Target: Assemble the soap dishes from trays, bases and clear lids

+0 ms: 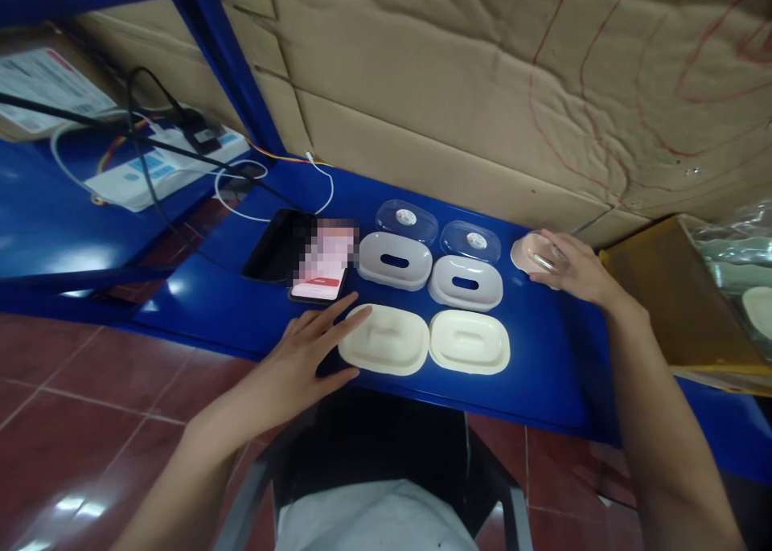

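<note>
My left hand (309,343) has its fingers spread, with fingertips over the left edge of a cream oval tray (392,346); I cannot tell if they touch it. A second cream oval tray (470,342) lies beside that one. Behind them sit two pale oval boxes, the left box (416,271) and the right box (488,295), each with a dark slot. Farther back lie two clear plastic lids, one left (392,215) and one right (457,241), with round stickers. At the right, my right hand (572,268) is closed around a clear domed lid (535,252), whose underside is partly hidden.
A phone (319,281) with a lit screen leans by a black case (271,245) on the blue table (543,374). A power strip (162,169) with cables is at left. An open carton (669,285) with clear packaging stands at right, and cardboard (422,76) lines the back.
</note>
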The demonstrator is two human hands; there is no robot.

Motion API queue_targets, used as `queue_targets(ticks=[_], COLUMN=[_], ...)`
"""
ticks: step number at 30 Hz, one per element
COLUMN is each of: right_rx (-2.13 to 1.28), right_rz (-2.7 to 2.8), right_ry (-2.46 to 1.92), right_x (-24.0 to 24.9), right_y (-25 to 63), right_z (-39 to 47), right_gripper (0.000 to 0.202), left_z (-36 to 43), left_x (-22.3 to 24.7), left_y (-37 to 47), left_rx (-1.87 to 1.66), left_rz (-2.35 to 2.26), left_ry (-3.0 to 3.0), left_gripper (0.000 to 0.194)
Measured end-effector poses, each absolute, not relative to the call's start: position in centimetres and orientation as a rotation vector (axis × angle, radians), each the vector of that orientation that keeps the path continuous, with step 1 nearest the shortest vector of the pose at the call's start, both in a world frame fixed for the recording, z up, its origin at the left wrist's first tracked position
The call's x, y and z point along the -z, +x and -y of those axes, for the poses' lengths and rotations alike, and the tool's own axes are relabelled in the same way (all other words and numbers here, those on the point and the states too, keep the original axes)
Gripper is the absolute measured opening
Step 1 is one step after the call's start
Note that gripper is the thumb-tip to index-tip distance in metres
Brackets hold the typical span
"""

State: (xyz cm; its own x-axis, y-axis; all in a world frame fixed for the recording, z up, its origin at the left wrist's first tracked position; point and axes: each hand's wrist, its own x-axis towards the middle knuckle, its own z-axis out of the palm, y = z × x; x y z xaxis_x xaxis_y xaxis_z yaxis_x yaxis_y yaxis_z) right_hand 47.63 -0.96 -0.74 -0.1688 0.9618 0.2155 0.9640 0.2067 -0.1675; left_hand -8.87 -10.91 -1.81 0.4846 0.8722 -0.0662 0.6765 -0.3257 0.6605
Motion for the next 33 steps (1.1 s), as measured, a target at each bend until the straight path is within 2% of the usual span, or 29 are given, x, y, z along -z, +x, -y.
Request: queue_targets(ticks=[4, 8, 13, 14, 17, 20, 25, 29, 33], right_rx=[-0.09, -0.21, -0.423, -0.458, -0.545, -0.596, -0.241, -0.217, -0.187], right_rz=[2.036, 1.934, 2.33, 2.402, 2.498, 2.43, 2.092, 2.042, 2.086], right_ry=[-1.835, -1.662, -1.281, -1.224, -1.113, -1.08, -1.519, -1.669, -1.752], right_x=[-0.4, -3.5, -7.4, -7.8, -8.0, -7.3, -2.8, 1.7, 3.9], right_y=[46.2, 41.1, 31.3, 29.9, 28.3, 30.8, 39.2, 43.2, 43.7], right_z=[2.6, 7.1, 13.5, 14.4, 15.6, 14.2, 7.2, 3.3, 2.6], right_gripper=[0.095, 0.095, 0.106, 0.108, 0.112, 0.114, 0.083, 0.081, 0.084], left_z=[13.6, 16.5, 17.7, 17.8, 18.1, 18.6, 19.1, 19.0, 18.9], left_x=[0.3, 0.1, 0.4, 0.5, 1.0, 2.1, 3.5, 3.6, 4.0], left_y=[-7.8, -3.2, 4.5, 5.4, 6.6, 5.9, 4.4, 4.5, 5.4], left_rx=[-0.601, -0.911, -1.035, -1.042, -1.108, -1.104, -1.095, -1.054, -1.017], left_rz=[-1.275, -1.036, -0.541, -0.506, -0.466, -0.471, -0.454, -0.416, -0.371], left_ry=[1.903, 1.454, 1.034, 0.981, 0.854, 0.773, 0.741, 0.723, 0.714], left_gripper=[0.066, 0.075, 0.129, 0.131, 0.117, 0.111, 0.113, 0.114, 0.114])
